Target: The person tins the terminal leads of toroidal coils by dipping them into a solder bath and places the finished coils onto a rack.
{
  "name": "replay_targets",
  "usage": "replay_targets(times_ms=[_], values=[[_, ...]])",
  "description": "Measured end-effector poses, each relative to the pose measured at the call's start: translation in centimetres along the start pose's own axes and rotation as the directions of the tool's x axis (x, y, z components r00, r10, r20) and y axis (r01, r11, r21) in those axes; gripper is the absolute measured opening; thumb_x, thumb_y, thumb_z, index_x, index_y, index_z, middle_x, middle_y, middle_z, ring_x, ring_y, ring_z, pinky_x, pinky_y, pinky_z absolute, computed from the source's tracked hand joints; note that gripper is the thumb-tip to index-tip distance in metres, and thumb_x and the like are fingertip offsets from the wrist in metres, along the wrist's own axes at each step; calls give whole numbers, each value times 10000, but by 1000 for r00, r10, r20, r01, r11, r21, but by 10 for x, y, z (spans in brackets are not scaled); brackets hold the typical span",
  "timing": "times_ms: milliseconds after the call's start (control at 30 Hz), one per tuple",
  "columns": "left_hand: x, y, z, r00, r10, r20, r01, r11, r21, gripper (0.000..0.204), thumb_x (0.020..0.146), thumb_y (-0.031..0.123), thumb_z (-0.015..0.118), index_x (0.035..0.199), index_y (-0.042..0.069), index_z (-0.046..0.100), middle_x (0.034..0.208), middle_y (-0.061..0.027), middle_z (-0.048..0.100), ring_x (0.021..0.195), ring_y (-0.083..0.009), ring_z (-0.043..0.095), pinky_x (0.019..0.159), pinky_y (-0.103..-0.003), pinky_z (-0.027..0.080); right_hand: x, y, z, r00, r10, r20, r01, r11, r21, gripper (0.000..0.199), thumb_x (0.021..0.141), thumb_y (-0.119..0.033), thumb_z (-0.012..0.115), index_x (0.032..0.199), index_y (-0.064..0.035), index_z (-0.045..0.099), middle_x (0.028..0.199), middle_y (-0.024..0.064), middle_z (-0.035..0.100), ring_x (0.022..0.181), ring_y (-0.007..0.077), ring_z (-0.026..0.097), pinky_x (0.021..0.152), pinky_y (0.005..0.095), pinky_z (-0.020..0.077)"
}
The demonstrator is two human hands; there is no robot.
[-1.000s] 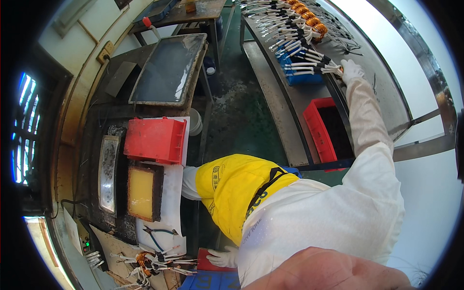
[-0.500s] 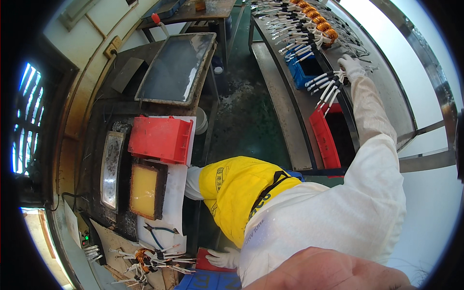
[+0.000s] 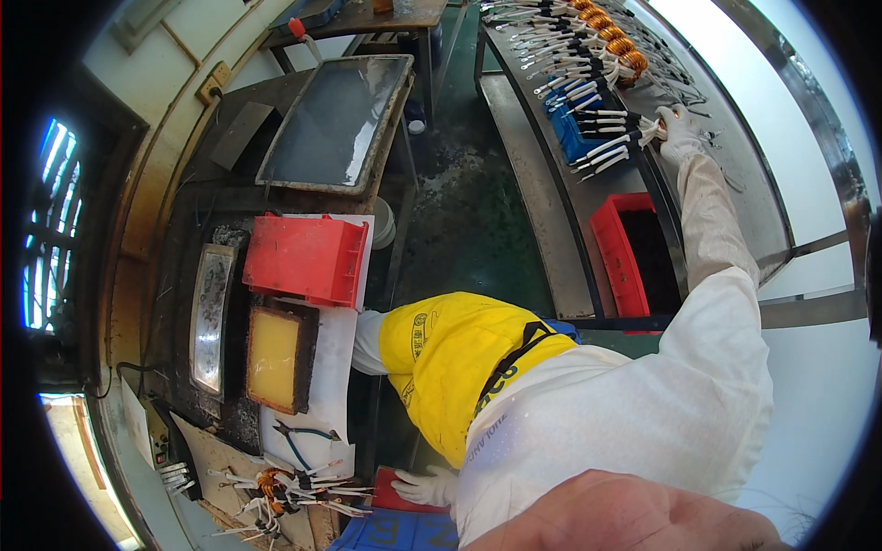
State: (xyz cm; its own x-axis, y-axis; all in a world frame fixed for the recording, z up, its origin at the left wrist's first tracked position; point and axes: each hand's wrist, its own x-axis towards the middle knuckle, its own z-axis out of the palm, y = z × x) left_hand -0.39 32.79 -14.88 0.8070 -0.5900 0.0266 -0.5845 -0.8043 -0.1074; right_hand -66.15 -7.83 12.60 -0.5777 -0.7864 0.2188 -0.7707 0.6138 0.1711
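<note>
My right hand (image 3: 682, 138), in a white glove, is at the far right over a metal shelf (image 3: 749, 197). Its fingers are closed around a copper wire coil (image 3: 675, 114). White leads with black sleeves (image 3: 614, 140) fan out leftward from the coil, past the shelf's edge. Beyond it a row of similar copper coils (image 3: 617, 46) lies with their leads side by side. My left hand (image 3: 427, 487), also gloved, is low in the picture with fingers outstretched. It is over or against a red surface (image 3: 390, 493) and holds nothing; whether it touches is unclear.
A blue bin (image 3: 571, 129) and a red bin (image 3: 620, 262) stand by the shelf. On the left bench are an upturned red bin (image 3: 303, 262), a tray of yellow material (image 3: 274, 360), a metal-rimmed pan (image 3: 213, 321), pliers (image 3: 299, 441) and more coils (image 3: 274, 487). A blue crate (image 3: 400, 533) is below.
My right hand has shifted slightly, and the coil's leads have swung from drooping toward the red bin to lying more level beside the row. My left hand has hardly moved.
</note>
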Motion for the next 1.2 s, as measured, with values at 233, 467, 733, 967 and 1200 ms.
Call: replay_targets(times_ms=[233, 467, 733, 967, 1200], values=[[0, 3, 3, 997, 30, -77, -32, 999, -22, 808, 751, 200, 798, 1447, 175, 389, 1535, -131, 358, 1418, -331, 334, 1187, -452, 273, 27, -11, 16, 999, 27, 45, -29, 999, 41, 630, 778, -49, 723, 1315, -306, 517, 1517, 92, 336, 1370, 470, 303, 1122, 511, 364], [1, 3, -1, 996, 59, -72, -60, 998, -17, 754, 757, 156, 768, 1424, 124, 418, 1518, -180, 376, 1382, -379, 372, 1166, -469, 300, 116, -16, 77, 990, 116, -74, -100, 977, 186, 646, 832, -461, 688, 1421, -303, 474, 1549, 222, 184, 1348, 415, 364, 1081, 437, 399], [-1, 8, -18, 997, 64, -47, -67, 996, -61, 735, 757, 121, 735, 1420, 98, 417, 1503, -222, 374, 1370, -415, 369, 1154, -495, 300, 145, -48, 98, 887, 455, -81, -156, 459, 874, 634, 837, -429, 696, 1415, -303, 466, 1531, 188, 217, 1327, 413, 354, 1108, 445, 331], [-11, -1, -34, 999, 32, -14, -34, 989, -142, 753, 730, 135, 741, 1409, 89, 419, 1471, -254, 384, 1366, -441, 349, 1154, -532, 283, 131, -50, 141, 610, -59, -790, 313, 934, 172, 614, 881, -369, 665, 1315, 11, 455, 1281, 295, 490, 1232, 463, 449, 1034, 546, 372], [8, 7, -32, 992, 90, -92, -105, 978, -178, 742, 692, 155, 738, 1375, 100, 454, 1396, -237, 439, 1292, -442, 400, 1129, -548, 304, 85, -14, 166, 880, -296, -372, 440, 804, 400, 624, 932, -132, 575, 1485, 6, 320, 1464, 254, 434, 1350, 364, 445, 1135, 372, 337]])
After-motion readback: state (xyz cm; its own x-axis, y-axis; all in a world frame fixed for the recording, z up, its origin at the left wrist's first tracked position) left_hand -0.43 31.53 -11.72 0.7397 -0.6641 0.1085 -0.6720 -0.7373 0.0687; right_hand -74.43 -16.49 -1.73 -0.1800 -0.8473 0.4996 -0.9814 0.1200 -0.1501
